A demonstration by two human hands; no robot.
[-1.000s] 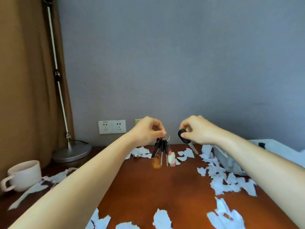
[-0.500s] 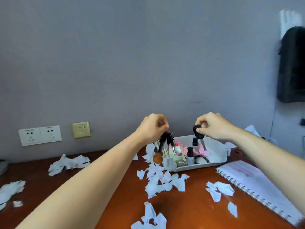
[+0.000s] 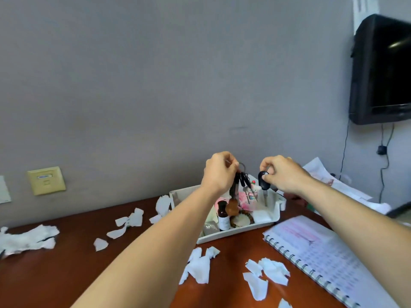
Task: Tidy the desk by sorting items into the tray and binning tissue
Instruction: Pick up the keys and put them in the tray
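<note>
While left hand (image 3: 219, 172) pinches key bunch (image 3: 241, 185), right hand (image 3: 282, 173) pinches single key (image 3: 264, 185) above tray (image 3: 277, 210).

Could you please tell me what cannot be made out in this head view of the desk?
- Left part of the tray: hidden by the left forearm.
- Bunch of keys: its ring sits inside the left hand; key count unclear.
- Notebook: writing blurred, corner cut by the bottom edge.
- Single key: its top covered by the right hand.
- No bin in view.
</note>
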